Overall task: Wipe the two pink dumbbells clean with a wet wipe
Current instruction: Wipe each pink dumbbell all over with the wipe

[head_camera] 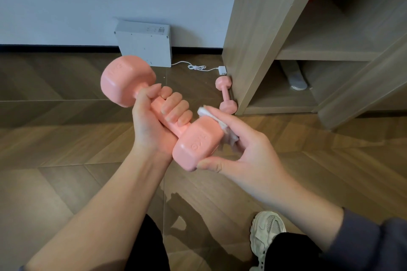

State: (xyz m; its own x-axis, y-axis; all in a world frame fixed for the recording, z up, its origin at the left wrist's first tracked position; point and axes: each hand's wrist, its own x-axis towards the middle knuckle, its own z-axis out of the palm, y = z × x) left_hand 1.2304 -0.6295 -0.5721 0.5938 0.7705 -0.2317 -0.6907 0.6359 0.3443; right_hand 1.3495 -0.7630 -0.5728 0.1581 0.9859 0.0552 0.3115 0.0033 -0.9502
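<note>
Up at chest level, your left hand (163, 116) wraps its fingers round the handle of one pink dumbbell (158, 114), while your right hand (237, 149) presses the wet wipe (220, 125) against its near head, thumb braced on the end face. You look midway through this one. Well beyond, the second dumbbell (226, 94) lies on the floor (66, 138) against the shelf unit (264, 39), seemingly not yet wiped.

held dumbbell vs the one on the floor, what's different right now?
The held dumbbell is up in the air, tilted, its handle gripped by the left hand; the floor dumbbell lies by the shelf unit, untouched. The right hand holds the wet wipe against the held dumbbell's near head; nothing is on the floor dumbbell. Both are pink with the same shape.
</note>
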